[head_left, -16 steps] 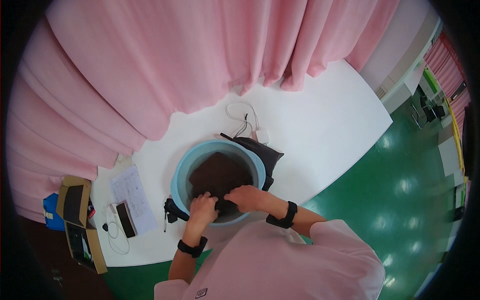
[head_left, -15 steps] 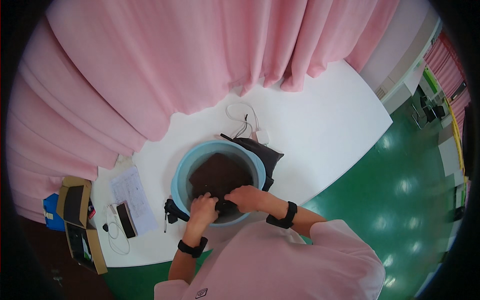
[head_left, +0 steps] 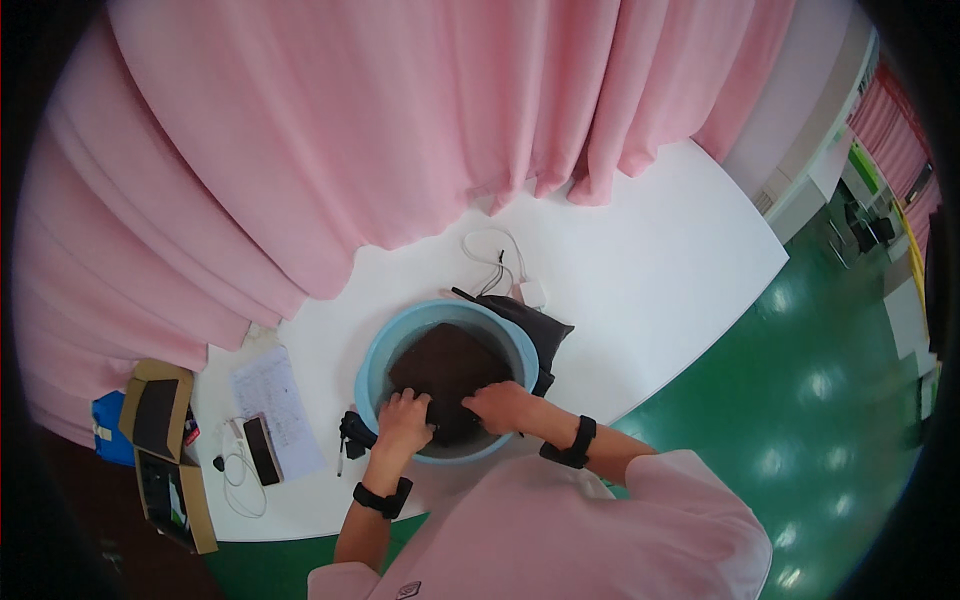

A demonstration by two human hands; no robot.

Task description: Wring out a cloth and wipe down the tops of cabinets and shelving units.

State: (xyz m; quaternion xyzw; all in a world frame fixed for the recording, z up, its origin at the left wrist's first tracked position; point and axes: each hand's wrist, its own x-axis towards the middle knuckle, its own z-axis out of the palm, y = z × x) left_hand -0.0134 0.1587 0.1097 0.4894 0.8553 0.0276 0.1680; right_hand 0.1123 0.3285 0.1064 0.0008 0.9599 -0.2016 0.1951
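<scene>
Dark brown cloth point(head_left: 450, 362) is inside the light-blue basin point(head_left: 364, 388), which sits on the white table point(head_left: 660, 270) right in front of the wearer. Both hands are in the basin, at the near part of the cloth. Left hand point(head_left: 405, 421): fingers bent well in, looks closed on the fabric. Right hand point(head_left: 502, 406): curled, thumb side toward the left hand, also seems pinched on cloth. Small gap between them, fabric in between; two-point hold probably lets each hand work its own bit of it. Forearms come in over the near rim, black wristbands point(head_left: 383, 498) on both wrists, likely clear of the basin so they don't get wet, if there is liquid. Basin presumably keeps the cloth and any drips contained.

Black pouch point(head_left: 538, 328) lies against the basin's far right side, white charger point(head_left: 531, 293) with cable just beyond. Paper sheet point(head_left: 277, 405), dark flat case point(head_left: 262, 450) and pen point(head_left: 340, 462) are off to the left, maybe parked there for working room. Open cardboard box point(head_left: 156, 455) at the table's left end.

Hard to make out: fingertips buried in dark fabric, so exact grip unclear; the cloth's near edge is behind the hands; can't tell garment or towel, nor water depth. Pouch partly hidden by the basin. Black item at the basin's left: kind unclear.
</scene>
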